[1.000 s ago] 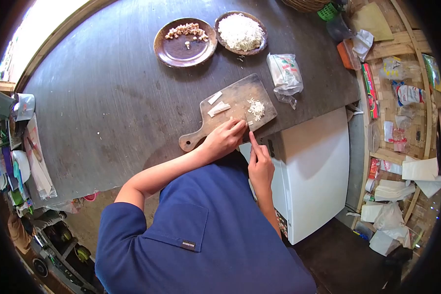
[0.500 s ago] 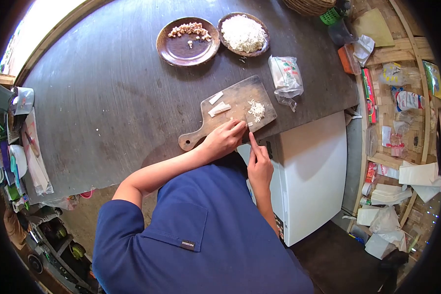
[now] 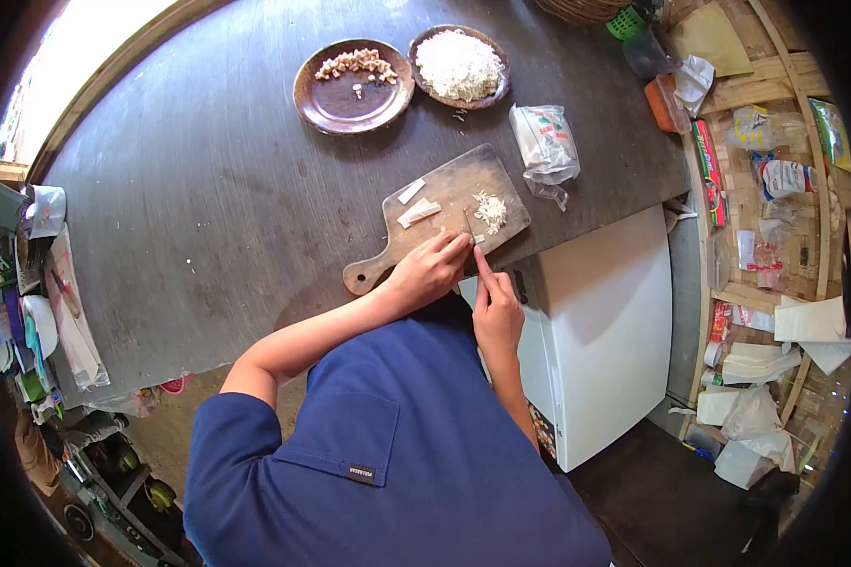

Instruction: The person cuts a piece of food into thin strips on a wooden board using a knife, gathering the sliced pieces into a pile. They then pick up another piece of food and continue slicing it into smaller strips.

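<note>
My left hand (image 3: 432,266) rests on the near edge of a wooden cutting board (image 3: 456,180), fingertips pinched together on a small pale piece that they mostly cover. Close beside it, my right hand (image 3: 497,307) is closed with its index finger stretched toward the board. It appears to grip a knife (image 3: 469,225); only a thin part of the blade shows and the handle is hidden. A small heap of finely cut off-white slivers (image 3: 491,213) lies on the board's right part. Farther left on the board are several flat off-white strips (image 3: 418,213).
Beyond the board stand a brown plate (image 3: 340,115) with small pinkish-brown chunks and a second plate (image 3: 506,83) heaped with white shreds. A clear plastic-wrapped package (image 3: 545,142) lies to the right. A white appliance (image 3: 610,321) stands below the table's edge; paper stacks (image 3: 76,312) lie left.
The view has shifted slightly, moving the plates and board a little left in frame. Both hands stay at the board's near edge, with the right hand slightly nearer the left fingertips.
</note>
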`<state>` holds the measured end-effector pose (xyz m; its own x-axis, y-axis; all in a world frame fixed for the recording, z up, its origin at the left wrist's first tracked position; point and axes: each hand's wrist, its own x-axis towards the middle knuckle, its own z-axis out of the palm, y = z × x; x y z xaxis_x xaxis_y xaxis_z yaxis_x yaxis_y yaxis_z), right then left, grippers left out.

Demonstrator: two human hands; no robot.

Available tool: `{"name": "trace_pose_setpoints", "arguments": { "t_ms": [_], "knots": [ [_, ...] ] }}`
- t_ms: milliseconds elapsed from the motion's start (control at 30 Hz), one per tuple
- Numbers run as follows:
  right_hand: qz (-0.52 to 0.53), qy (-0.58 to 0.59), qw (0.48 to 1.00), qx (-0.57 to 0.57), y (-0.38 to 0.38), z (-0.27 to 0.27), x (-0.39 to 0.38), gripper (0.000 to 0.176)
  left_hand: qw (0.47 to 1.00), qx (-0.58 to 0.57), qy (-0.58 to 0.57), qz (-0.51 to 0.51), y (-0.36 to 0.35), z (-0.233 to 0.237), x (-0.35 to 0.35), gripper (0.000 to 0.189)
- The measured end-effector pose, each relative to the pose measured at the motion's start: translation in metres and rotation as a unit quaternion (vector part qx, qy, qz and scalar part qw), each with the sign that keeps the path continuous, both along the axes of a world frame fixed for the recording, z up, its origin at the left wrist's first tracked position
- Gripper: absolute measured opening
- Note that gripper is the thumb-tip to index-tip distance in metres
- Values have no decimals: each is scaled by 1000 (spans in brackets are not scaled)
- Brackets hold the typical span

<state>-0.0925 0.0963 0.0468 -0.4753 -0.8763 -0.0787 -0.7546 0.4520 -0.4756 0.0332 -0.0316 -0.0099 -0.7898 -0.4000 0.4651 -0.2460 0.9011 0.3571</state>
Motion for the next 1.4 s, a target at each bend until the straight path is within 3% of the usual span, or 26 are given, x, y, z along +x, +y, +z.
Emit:
{"name": "trace_pose_setpoints", "arguments": {
  "t_ms": [1400],
  "knots": [
    [-17,-9,1000,10,0,6,8,56,1000,1,-19,2,5,-1,4,48]
  ]
}}
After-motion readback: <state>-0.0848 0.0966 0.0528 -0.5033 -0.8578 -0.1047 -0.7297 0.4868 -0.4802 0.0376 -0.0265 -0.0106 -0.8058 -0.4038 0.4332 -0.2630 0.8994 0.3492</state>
